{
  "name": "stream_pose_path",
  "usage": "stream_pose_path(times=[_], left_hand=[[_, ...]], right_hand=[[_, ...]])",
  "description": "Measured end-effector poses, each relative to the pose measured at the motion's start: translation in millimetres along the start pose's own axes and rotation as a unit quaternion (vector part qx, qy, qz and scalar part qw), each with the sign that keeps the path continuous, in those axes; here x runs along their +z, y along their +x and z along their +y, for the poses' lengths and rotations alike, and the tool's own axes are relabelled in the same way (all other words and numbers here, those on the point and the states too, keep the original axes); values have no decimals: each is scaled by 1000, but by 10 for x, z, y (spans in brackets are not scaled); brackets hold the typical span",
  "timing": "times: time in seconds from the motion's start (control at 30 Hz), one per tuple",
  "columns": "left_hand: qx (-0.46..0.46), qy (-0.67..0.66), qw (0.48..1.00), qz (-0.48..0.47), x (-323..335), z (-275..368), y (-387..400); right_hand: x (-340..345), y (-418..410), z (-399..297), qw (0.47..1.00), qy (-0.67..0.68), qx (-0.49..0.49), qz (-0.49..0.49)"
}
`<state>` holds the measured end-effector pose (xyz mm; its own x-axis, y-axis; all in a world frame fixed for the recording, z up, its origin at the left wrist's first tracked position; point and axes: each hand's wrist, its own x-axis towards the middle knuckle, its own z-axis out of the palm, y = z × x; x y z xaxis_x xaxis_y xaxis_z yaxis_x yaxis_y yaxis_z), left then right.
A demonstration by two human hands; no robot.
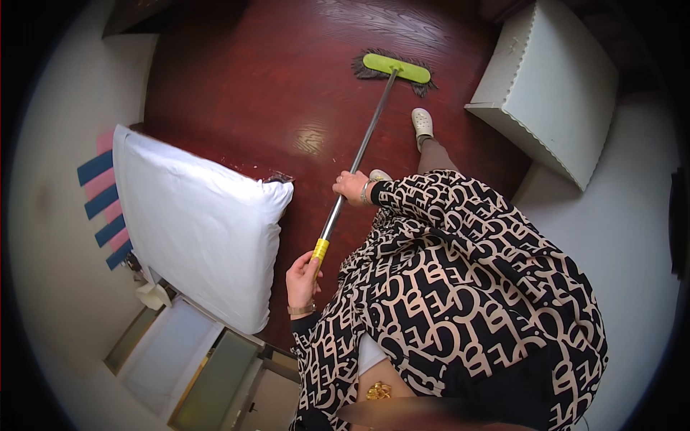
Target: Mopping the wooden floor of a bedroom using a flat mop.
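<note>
A dust mop with a green plate (pixel 396 68) and a dark grey fringe lies flat on the reddish-brown wood-grain floor (pixel 237 97), near the top of the view. Its metal pole slants down towards me and ends in a yellow grip (pixel 320 250). My left hand (pixel 303 277) is closed round the yellow grip at the pole's near end. Further along the pole, my right hand (pixel 351 186) wraps the bare metal. Small pale specks of debris (pixel 254 166) lie on the floor beside the corner of the bed.
On the left stands a bed or mattress with a white cover (pixel 199 226); pink and blue strips mark the wall behind it. A white box-like cabinet (pixel 560 91) stands at the upper right. Glass-fronted furniture (pixel 215 377) is at the lower left. A light clog (pixel 422 123) is near the mop head.
</note>
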<state>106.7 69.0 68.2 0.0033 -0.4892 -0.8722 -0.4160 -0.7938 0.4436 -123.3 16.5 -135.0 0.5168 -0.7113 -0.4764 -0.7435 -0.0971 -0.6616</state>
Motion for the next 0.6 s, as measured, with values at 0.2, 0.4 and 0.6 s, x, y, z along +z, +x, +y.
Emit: stream_pose_path(times=[0.2, 0.4, 0.6], left_hand=[[73, 27, 997, -10, 249, 459, 554], [250, 141, 956, -67, 887, 1363, 1652], [211, 145, 962, -97, 1646, 1728, 2005]], right_hand=[[-441, 295, 384, 987, -25, 52, 152], [-1132, 392, 1393, 942, -16, 159, 297], [-1314, 205, 1990, 912, 25, 273, 304]])
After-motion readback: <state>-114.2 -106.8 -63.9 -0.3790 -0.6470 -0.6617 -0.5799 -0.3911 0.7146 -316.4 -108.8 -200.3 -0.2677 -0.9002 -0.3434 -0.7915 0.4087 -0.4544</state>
